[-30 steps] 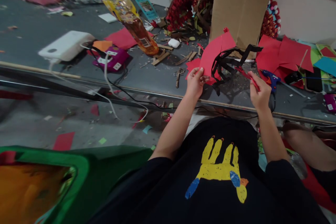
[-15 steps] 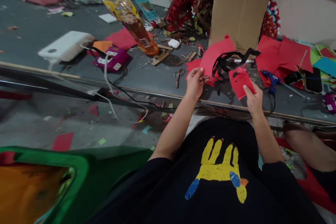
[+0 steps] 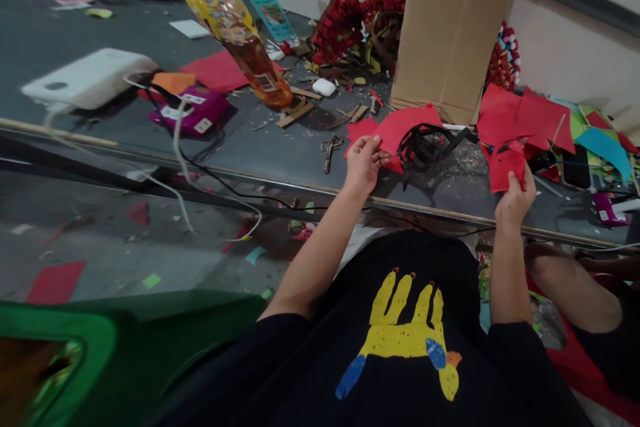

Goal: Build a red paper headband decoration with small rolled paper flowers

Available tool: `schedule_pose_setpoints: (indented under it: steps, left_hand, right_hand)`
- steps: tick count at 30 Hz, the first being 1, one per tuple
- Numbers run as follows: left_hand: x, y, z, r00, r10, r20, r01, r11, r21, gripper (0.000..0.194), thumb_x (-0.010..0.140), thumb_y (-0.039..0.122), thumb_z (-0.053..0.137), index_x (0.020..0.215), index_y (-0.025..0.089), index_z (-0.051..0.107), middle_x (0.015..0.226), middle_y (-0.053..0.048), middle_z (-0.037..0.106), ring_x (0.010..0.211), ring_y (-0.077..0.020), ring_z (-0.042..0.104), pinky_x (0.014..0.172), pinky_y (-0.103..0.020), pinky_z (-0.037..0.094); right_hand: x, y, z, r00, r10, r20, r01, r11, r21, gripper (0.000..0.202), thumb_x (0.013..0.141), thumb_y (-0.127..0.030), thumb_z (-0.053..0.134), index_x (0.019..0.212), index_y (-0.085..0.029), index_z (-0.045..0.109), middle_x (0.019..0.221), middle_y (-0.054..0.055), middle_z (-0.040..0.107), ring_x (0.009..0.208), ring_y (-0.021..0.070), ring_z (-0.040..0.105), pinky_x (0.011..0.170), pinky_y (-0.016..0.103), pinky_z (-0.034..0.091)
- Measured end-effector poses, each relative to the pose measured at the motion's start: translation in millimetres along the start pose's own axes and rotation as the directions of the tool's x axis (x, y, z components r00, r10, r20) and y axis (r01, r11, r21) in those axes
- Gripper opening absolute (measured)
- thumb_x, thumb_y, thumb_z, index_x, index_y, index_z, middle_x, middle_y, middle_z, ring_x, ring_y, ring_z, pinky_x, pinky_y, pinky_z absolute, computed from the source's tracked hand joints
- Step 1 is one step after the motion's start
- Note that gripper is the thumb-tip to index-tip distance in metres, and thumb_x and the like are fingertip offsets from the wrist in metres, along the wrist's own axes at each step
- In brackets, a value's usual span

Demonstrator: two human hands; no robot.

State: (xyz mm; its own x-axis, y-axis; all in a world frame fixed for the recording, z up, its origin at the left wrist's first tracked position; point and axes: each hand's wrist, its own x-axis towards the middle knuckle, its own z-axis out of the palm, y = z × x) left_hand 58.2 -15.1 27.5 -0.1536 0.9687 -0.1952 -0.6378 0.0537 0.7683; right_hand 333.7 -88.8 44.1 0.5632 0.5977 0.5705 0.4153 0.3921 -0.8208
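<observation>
At the table's front edge, my left hand point(image 3: 364, 165) is closed in a pinch at the near left corner of a red paper sheet point(image 3: 405, 121). A loose coil of black strips point(image 3: 423, 147) lies against that sheet, just right of my fingers. Farther right, my right hand point(image 3: 517, 199) grips a small red paper piece point(image 3: 506, 170) with dark smudges near its top, thumb on its face. The held piece overlaps more red paper sheets point(image 3: 500, 110) behind it. Most of the blue glue gun is hidden behind that piece.
A cardboard panel point(image 3: 450, 33) stands upright at the back. Two bottles, one with amber liquid point(image 3: 265, 80), lean in view at left, near a white power bank point(image 3: 90, 77) with cables. A green bin point(image 3: 100, 340) is at lower left. Another person's leg point(image 3: 575, 287) is at right.
My right hand has moved right with the small red piece, covering the glue gun. The sheet at my left hand has dropped flatter, and the black strips have sunk into a lower coil.
</observation>
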Motion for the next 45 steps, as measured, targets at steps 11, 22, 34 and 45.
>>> schedule_pose_setpoints:
  steps: [11, 22, 34, 45]
  left_hand:
    - [-2, 2, 2.2, 1.000, -0.011, -0.008, 0.011, 1.000, 0.006, 0.036, 0.057, 0.031, 0.076, 0.073, 0.020, 0.046, 0.050, 0.010, 0.054, 0.041, -0.0072, 0.058, 0.042, -0.015, 0.045]
    - [-2, 1, 1.0, 1.000, 0.002, 0.014, -0.002, 0.999, 0.034, 0.038, 0.055, 0.032, 0.077, 0.073, 0.020, 0.046, 0.052, 0.009, 0.057, 0.042, -0.0086, 0.059, 0.041, -0.016, 0.045]
    - [-6, 3, 2.7, 1.000, 0.002, 0.008, -0.003, 0.998, 0.060, 0.039, 0.056, 0.032, 0.078, 0.076, 0.021, 0.046, 0.057, 0.008, 0.060, 0.044, -0.0085, 0.061, 0.041, -0.015, 0.044]
    - [-8, 3, 3.7, 0.998, 0.006, 0.059, -0.010, 0.998, 0.068, 0.039, 0.058, 0.031, 0.077, 0.077, 0.021, 0.045, 0.053, 0.010, 0.056, 0.041, -0.0076, 0.058, 0.040, -0.015, 0.043]
  right_hand:
    - [9, -37, 25, 0.660, -0.297, 0.691, 0.696, 0.587, -0.413, 0.048, 0.085, -0.012, 0.035, 0.126, -0.021, 0.058, 0.129, 0.008, 0.061, 0.127, 0.0227, 0.051, 0.105, 0.044, 0.037]
    - [33, -29, 59, 0.316, -0.141, 0.938, 0.895, 0.372, -0.245, 0.041, 0.086, -0.009, 0.041, 0.120, -0.018, 0.062, 0.123, 0.009, 0.065, 0.123, 0.0239, 0.051, 0.107, 0.048, 0.026]
    - [26, -31, 58, 0.277, -0.072, 0.958, 0.902, 0.361, -0.234, 0.046, 0.090, -0.040, 0.045, 0.128, -0.015, 0.054, 0.133, 0.015, 0.057, 0.122, 0.0305, 0.047, 0.099, 0.051, 0.030]
    - [37, -31, 60, 0.271, -0.084, 0.959, 0.916, 0.330, -0.230, 0.040, 0.092, -0.013, 0.036, 0.124, -0.017, 0.058, 0.123, 0.012, 0.063, 0.108, 0.0259, 0.051, 0.089, 0.043, 0.031]
